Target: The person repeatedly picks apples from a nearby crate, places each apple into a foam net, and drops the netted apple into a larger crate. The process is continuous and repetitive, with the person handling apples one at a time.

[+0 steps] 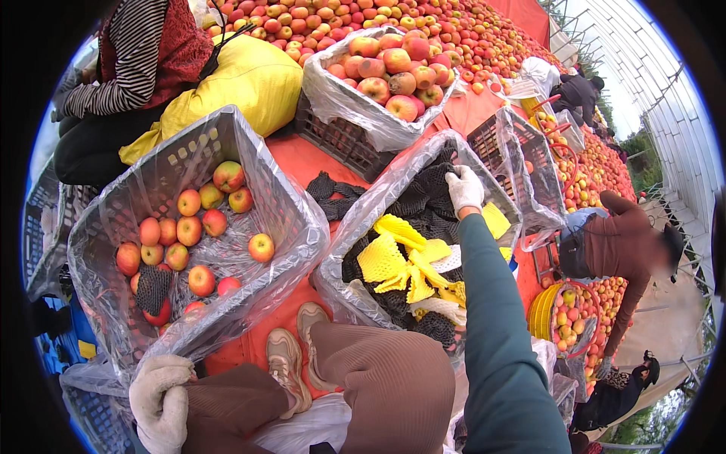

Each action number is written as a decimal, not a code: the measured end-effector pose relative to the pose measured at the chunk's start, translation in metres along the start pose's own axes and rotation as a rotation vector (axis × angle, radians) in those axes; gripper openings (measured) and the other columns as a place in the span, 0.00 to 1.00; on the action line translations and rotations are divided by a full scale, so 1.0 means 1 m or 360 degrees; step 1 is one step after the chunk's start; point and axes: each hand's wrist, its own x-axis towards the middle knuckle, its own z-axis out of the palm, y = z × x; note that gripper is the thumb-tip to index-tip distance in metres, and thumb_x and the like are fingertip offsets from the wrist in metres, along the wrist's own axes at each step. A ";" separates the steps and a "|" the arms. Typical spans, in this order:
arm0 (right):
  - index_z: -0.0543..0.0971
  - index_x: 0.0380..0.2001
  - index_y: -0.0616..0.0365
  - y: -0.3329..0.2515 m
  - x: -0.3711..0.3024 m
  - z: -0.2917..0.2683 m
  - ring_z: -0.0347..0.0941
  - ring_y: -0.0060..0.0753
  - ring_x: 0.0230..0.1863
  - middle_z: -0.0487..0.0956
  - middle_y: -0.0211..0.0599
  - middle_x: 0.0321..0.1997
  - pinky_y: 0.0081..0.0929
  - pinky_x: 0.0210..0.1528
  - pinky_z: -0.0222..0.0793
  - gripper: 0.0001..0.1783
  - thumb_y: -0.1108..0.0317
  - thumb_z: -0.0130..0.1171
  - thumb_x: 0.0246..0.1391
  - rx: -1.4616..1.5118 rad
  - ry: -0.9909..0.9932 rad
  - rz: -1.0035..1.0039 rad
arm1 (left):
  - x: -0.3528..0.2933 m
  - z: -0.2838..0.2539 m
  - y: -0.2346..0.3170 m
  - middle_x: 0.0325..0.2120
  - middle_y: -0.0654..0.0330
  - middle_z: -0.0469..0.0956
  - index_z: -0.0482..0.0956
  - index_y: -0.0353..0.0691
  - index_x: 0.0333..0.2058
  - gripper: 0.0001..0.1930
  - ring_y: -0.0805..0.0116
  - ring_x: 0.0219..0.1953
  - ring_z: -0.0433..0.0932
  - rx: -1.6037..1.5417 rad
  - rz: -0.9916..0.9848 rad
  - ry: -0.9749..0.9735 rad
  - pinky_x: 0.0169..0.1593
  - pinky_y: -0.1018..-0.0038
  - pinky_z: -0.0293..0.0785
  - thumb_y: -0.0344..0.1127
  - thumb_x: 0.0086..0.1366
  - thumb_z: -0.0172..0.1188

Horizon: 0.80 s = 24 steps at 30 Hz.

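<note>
My right hand, in a white knit glove, reaches into the far side of a plastic-lined crate. Its fingers are closed on black foam fruit nets. Yellow foam nets and a few white ones lie nearer in that crate. My left hand, also gloved, is curled by my knee at the lower left; what it holds, if anything, is hidden. Beside it stands a larger lined crate with several loose apples, one of them in a black foam net.
A heaped crate of apples stands ahead, before a large apple pile. Further right are a lined crate and a yellow basket. A person sits by a yellow sack; another person bends at the right.
</note>
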 end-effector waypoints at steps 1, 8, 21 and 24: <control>0.76 0.40 0.58 0.009 -0.004 -0.002 0.74 0.38 0.39 0.78 0.39 0.34 0.28 0.45 0.66 0.16 0.63 0.58 0.47 0.0521 0.0146 -0.0029 | 0.000 0.000 0.003 0.32 0.54 0.69 0.70 0.32 0.29 0.10 0.69 0.29 0.70 -0.0078 -0.0051 0.0045 0.38 0.76 0.67 0.17 0.51 0.40; 0.70 0.46 0.64 -0.083 -0.100 -0.115 0.72 0.26 0.41 0.74 0.37 0.41 0.22 0.40 0.70 0.17 0.71 0.52 0.52 0.1910 -0.0289 -0.0317 | -0.011 0.010 0.008 0.40 0.52 0.71 0.69 0.30 0.42 0.13 0.66 0.39 0.73 -0.0906 -0.0216 0.0457 0.46 0.70 0.70 0.24 0.60 0.39; 0.73 0.37 0.66 -0.250 -0.392 -0.168 0.71 0.18 0.29 0.76 0.35 0.30 0.19 0.33 0.69 0.11 0.74 0.53 0.50 0.1522 -0.1330 -0.0758 | -0.123 0.055 0.027 0.46 0.56 0.69 0.62 0.34 0.53 0.21 0.70 0.48 0.69 -0.1761 -0.0324 0.0009 0.53 0.73 0.65 0.31 0.62 0.51; 0.74 0.38 0.65 -0.257 -0.416 -0.166 0.72 0.19 0.31 0.76 0.38 0.30 0.19 0.34 0.68 0.11 0.74 0.53 0.50 0.1576 -0.1422 -0.0727 | -0.146 0.047 0.026 0.45 0.56 0.70 0.64 0.34 0.50 0.17 0.71 0.46 0.70 -0.1745 -0.0343 0.0103 0.51 0.74 0.67 0.27 0.61 0.50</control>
